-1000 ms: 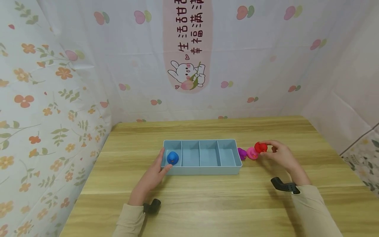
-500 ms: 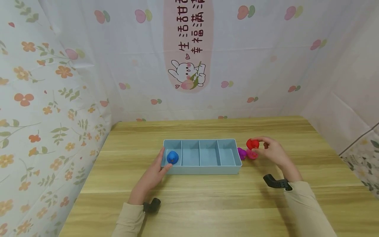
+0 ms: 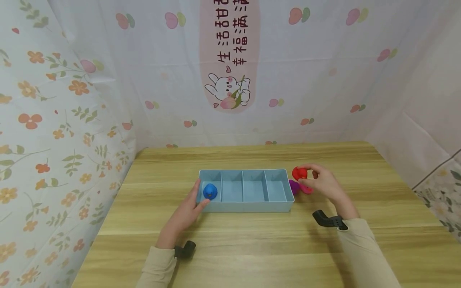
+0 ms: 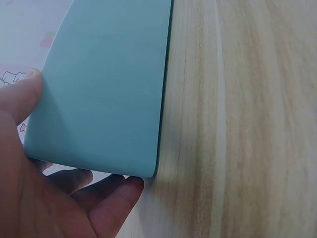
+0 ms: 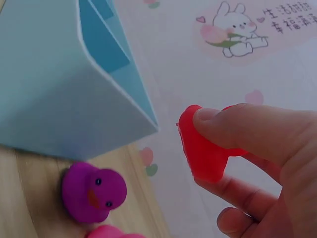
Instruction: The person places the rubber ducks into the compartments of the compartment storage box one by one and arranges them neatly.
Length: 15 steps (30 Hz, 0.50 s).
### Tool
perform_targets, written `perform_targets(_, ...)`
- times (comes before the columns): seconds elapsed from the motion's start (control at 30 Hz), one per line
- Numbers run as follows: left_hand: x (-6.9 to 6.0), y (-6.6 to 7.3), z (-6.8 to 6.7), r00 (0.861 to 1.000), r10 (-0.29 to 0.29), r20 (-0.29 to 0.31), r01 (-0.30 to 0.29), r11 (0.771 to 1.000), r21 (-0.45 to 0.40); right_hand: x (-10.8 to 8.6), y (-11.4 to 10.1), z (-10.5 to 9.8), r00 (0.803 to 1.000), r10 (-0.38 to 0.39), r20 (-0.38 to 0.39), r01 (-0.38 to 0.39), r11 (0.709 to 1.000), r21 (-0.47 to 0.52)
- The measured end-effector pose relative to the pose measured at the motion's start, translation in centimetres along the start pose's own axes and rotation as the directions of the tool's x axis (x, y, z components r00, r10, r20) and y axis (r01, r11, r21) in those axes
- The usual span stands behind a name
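A red rubber duck (image 3: 299,173) is pinched between the thumb and fingers of my right hand (image 3: 320,182), lifted above the table just right of a light blue divided box (image 3: 245,207). Below that hand, a purple rubber duck (image 5: 89,193) sits against the box's right end, and a pink rubber duck (image 3: 307,189) beside it is partly covered by the hand. My left hand (image 3: 185,216) grips the box's left end, thumb at the front rim (image 4: 32,91) and fingers along the end wall. In the leftmost compartment lies a blue rubber duck (image 3: 210,191).
The box stands on a wood-grain table (image 3: 245,248). A patterned cloth (image 3: 162,80) hangs behind the table and along its left and right sides. Each wrist wears a black camera mount (image 3: 185,250).
My right hand has lifted the red duck from beside the pink one and carried it left, toward the box's right end. The left hand and the box have stayed put.
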State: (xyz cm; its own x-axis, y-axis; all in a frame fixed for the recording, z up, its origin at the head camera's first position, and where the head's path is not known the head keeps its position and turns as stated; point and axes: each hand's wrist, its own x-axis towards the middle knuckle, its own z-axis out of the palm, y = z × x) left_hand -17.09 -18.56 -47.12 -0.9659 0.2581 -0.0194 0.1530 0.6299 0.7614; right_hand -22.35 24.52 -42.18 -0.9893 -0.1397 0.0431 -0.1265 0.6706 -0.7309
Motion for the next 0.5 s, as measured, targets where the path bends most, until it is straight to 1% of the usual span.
perform_targets(0.23, -0.1, 0.1, 0.0, 1.000, -0.005, 0.004, 0.005, 1.000, -0.001, 0.3, -0.9, 0.4, 1.000, -0.028, -0.009, 0.028, 0.999, 0.019)
perform_targets(0.37, -0.1, 0.1, 0.0, 1.000, -0.010, 0.005, 0.010, 1.000, 0.002, 0.3, -1.7, 0.7, 0.998, -0.063, -0.024, 0.063, 0.998, 0.004)
perform_targets(0.5, -0.1, 0.1, 0.0, 1.000, -0.005, 0.002, 0.005, 1.000, 0.001, 0.5, -2.5, 1.2, 0.995, -0.095, -0.035, 0.095, 0.995, 0.010)
